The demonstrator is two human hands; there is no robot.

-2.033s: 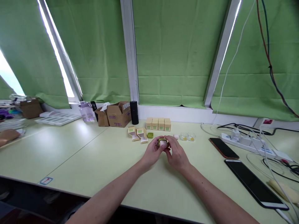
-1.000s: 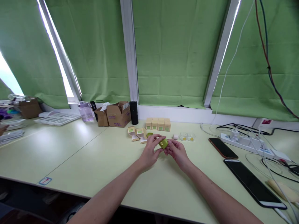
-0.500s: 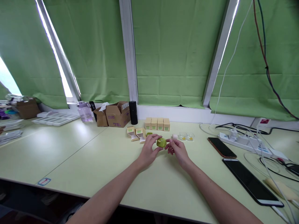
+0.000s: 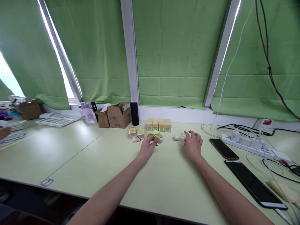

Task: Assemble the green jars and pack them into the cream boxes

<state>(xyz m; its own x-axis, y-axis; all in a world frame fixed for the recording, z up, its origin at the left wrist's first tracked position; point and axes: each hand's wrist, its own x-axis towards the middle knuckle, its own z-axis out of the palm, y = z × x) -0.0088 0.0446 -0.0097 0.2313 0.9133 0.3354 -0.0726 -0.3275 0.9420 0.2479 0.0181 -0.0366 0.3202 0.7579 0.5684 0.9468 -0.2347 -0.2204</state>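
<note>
The small green piece (image 4: 159, 136) sits at the tips of your left hand (image 4: 147, 147), pinched between thumb and fingers just past the knuckles, low over the table (image 4: 77, 150). Whether it rests on the surface cannot be told. A pale part shows under its green top. Just to its left, almost touching your fingers, lies a second green piece (image 4: 150, 135), and beside that stand two open cream boxes (image 4: 137, 134).

Behind your left hand, near the window ledge, a row of four closed cream boxes (image 4: 158, 124) stands side by side.

Your right hand (image 4: 193, 144) is well apart from the green piece, palm down, fingers spread and arched. It covers the spot by a small clear cup (image 4: 182, 136), and you cannot tell whether the fingertips grip anything. A tiny pink piece (image 4: 175, 137) lies between your two hands, nearer the right.

Further right lie a phone (image 4: 223, 148), a larger dark phone (image 4: 254, 184) and a white power strip (image 4: 248, 142). To the far left of the boxes stand a brown carton (image 4: 119, 115) and a black cylinder (image 4: 134, 113).
</note>
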